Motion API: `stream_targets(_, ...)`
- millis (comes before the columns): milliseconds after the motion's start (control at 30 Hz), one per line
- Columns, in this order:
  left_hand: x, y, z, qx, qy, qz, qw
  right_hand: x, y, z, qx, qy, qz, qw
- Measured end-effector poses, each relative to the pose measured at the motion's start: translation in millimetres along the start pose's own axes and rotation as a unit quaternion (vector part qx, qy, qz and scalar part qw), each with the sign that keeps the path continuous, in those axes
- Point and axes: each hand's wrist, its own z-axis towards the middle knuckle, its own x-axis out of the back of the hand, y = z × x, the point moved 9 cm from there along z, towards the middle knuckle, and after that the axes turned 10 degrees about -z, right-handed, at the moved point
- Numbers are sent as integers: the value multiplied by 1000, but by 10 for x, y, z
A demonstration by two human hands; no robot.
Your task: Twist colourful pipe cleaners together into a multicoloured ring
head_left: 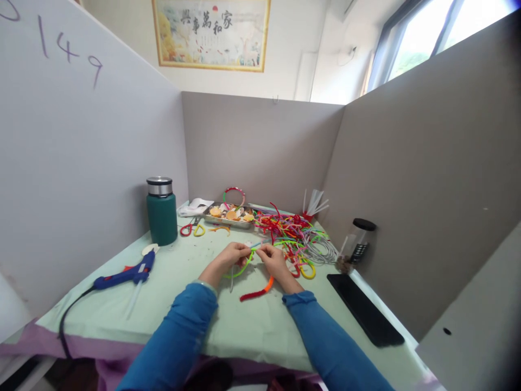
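Note:
Over the middle of the table, my left hand (233, 259) and my right hand (274, 263) are close together, fingertips nearly touching. Both pinch a thin lime-green pipe cleaner (246, 266), which curves down below the left fingers. A thin grey strand (232, 279) hangs near the left hand. Below my right hand a fuzzy red and orange strip (257, 295) extends down to the left; where its upper end goes is hidden behind the hand. The fingers cover the exact point where the green strand is gripped.
Behind the hands lie a tangled heap of colourful pipe cleaners (280, 228), a metal tray (228, 221) of shells and scissors (193, 229). A green flask (161, 217) and blue glue gun (126, 276) are left; a jar (358, 244) and black slab (364, 309) right. Partitions (260, 146) surround the table.

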Motion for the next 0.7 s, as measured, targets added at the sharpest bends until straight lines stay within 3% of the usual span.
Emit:
stream_targets(267,-108,21,-71,37,-65,-66,995,-8,-7,10,-1,-12,15,1000)
stream_targets(367,-83,25,-41,20,-57,-20,998,-3,1,12,-4,-12,17,1000)
stream_targets(467,4,14,19,-9,-11,89,996,-16,22,11,-9,-16,15,1000)
stream_targets(533,72,87,41,-63,42,182,980,-34,45,10,-14,-20,12,1000)
stream_targets(633,99,254,-1,-152,116,329,925,-58,84,9,-22,-23,8,999)
stream_targets(700,62,314,-39,-176,132,395,892,-64,98,9,-22,-22,6,999)
